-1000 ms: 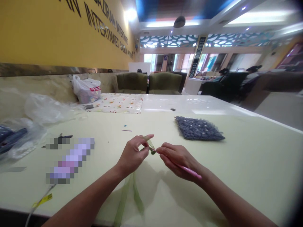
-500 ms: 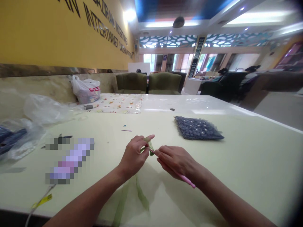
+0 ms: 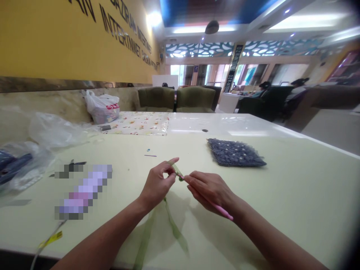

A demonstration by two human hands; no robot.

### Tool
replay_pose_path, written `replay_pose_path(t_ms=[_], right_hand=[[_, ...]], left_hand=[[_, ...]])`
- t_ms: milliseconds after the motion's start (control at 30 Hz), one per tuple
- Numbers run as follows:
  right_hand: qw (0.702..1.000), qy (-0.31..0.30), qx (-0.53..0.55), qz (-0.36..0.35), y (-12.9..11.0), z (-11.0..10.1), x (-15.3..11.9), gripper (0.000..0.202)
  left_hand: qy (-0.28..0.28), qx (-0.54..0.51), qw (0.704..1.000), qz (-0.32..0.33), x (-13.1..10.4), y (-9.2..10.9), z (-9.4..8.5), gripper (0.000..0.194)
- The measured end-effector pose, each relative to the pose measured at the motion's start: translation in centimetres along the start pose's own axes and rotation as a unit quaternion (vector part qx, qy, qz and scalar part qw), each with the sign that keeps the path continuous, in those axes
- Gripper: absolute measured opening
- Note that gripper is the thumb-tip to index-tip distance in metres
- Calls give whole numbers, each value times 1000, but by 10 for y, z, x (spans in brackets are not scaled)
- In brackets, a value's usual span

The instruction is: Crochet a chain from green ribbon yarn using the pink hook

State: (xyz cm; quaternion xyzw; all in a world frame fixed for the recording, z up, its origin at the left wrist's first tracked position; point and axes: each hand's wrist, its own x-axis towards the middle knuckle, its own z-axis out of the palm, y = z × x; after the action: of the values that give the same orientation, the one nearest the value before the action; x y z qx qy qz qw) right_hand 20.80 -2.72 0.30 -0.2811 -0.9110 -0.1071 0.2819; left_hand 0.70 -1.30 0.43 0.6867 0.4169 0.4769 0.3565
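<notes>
My left hand [image 3: 159,179] pinches a green ribbon [image 3: 176,234], which passes over its raised forefinger and trails down to the table below. In my right hand [image 3: 209,187] is a pink crochet hook [image 3: 223,212], gripped along the palm with its handle end sticking out near the wrist. The hook's tip meets a small dark green knot of stitches [image 3: 180,179] between the two hands. Fingers hide part of this stitched piece. Both hands are held just above the table.
A dark blue-grey ruffled pouch with pearl-like beads [image 3: 236,153] lies at the right. Beyond my hands are a thin purple needle-like stick [image 3: 150,155] and a small blue ring [image 3: 148,150]. Plastic bags [image 3: 53,129], a dark tool [image 3: 75,164] and a blurred purple object [image 3: 87,191] lie left.
My left forefinger has tilted and shifted slightly left, and its thumb and finger now form a rounder loop. The hanging ribbon end has swung right. The hook has barely moved.
</notes>
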Motion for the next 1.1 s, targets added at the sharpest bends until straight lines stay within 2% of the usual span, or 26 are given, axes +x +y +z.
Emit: replay_pose_path(t_ms=[267,400,467,533,600,700,733,867,967,1100], right_hand=[[1000,-12,-5,8,0,2,-1,19],[1000,-8,-16,5,-1,5,0,19],[999,8,-37,11,-2,8,0,19],[996,44,-68,30,-5,12,1,23],[990,84,-97,55,-8,16,2,26],[983,125,-115,74,-13,20,2,26],[982,134,-110,72,-14,21,1,24],[986,163,-36,20,-11,15,-2,8],[985,167,47,7,-6,10,-4,5],[979,148,134,44,-3,6,-5,13]], left_hand=[[-6,31,999,33,-4,2,4,42],[-9,27,999,43,-6,5,6,33],[-13,4,1000,23,-6,6,7,22],[-24,-54,998,-35,-6,6,9,13],[-34,-152,981,-114,-8,5,11,23],[-48,-302,931,-199,-8,3,13,55],[-62,-338,914,-218,-8,2,13,58],[-155,-419,851,-277,-3,2,5,49],[-179,-435,839,-274,1,3,-2,50],[-160,-439,845,-260,4,2,-6,47]])
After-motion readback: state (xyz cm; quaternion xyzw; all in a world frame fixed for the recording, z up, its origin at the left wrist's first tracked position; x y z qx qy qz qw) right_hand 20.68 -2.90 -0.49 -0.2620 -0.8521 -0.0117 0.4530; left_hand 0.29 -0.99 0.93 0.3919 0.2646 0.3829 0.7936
